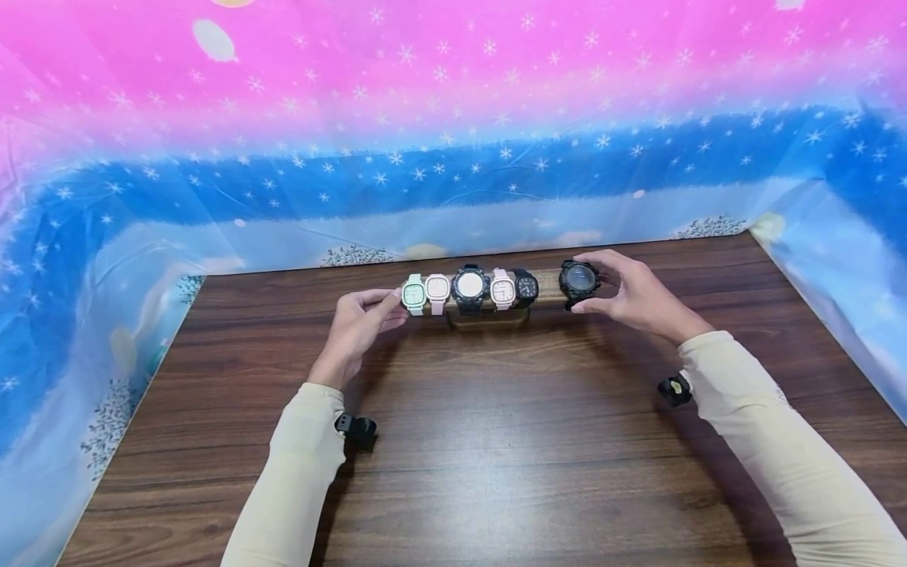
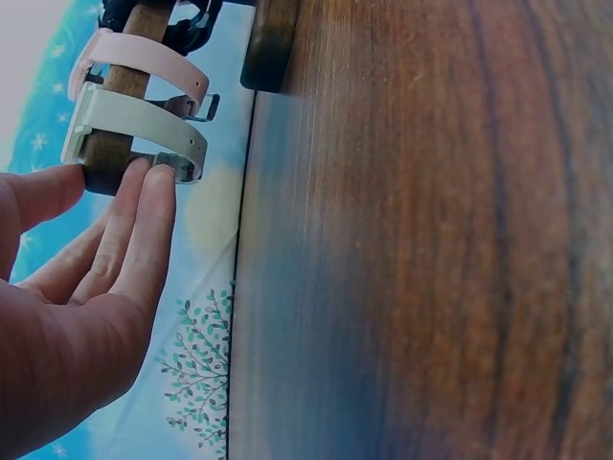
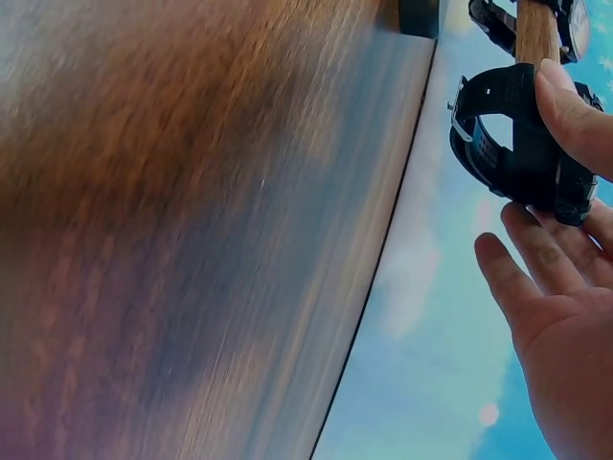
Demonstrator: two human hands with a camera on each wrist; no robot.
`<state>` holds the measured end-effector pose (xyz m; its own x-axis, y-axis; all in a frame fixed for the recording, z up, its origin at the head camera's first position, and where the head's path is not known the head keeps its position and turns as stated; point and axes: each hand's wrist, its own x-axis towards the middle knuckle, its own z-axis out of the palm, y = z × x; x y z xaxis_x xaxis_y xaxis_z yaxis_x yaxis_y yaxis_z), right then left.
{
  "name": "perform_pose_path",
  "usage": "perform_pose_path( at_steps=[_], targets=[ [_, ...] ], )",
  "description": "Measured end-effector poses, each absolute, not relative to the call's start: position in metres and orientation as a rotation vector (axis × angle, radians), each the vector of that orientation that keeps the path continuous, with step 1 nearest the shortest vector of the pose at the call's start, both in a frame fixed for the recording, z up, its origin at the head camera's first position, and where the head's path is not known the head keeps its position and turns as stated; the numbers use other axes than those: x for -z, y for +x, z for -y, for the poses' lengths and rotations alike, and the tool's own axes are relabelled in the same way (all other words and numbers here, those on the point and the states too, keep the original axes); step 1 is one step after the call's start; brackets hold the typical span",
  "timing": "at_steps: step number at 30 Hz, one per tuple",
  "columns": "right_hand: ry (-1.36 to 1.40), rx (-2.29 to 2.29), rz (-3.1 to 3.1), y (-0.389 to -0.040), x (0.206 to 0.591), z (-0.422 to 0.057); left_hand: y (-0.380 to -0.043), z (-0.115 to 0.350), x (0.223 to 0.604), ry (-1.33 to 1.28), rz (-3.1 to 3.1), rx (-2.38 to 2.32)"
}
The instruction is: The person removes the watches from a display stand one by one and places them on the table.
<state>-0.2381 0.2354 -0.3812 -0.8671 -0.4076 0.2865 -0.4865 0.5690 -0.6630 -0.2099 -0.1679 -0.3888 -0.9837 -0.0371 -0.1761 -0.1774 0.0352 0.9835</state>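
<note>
A wooden watch stand [image 1: 549,287] stands near the table's back edge, its bar carrying several strapped watches. From the left come a mint watch [image 1: 414,294], a pale pink watch [image 1: 438,288], a large black watch with a bright face [image 1: 471,287], another pink watch [image 1: 502,290] and a small black one [image 1: 527,288]. My left hand [image 1: 354,324] pinches the bar's left end beside the mint watch. At the other end, my right hand [image 1: 638,298] grips a bulky black digital watch [image 1: 581,278] between thumb and fingers. Its buckled strap [image 3: 498,91] loops around the bar's end in the right wrist view.
The stand's base [image 1: 489,319] rests on the brown wood-grain table [image 1: 482,441]. Behind and at both sides hangs a pink and blue snowflake cloth [image 1: 439,173]. A black camera [image 1: 357,431] is strapped to the left wrist, another camera [image 1: 675,390] to the right.
</note>
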Motion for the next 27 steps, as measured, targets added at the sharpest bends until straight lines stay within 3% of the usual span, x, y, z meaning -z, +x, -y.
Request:
perform_pose_path(
  at_steps=[20,27],
  targets=[
    [0.580,-1.100,2.741,-0.227,0.381,-0.270,-0.210,0.168,0.388,-0.202,-2.214,-2.064],
    [0.529,-1.269,2.727,-0.219,0.386,-0.282,-0.210,0.169,0.388,-0.207,-2.202,-2.075]
  ],
)
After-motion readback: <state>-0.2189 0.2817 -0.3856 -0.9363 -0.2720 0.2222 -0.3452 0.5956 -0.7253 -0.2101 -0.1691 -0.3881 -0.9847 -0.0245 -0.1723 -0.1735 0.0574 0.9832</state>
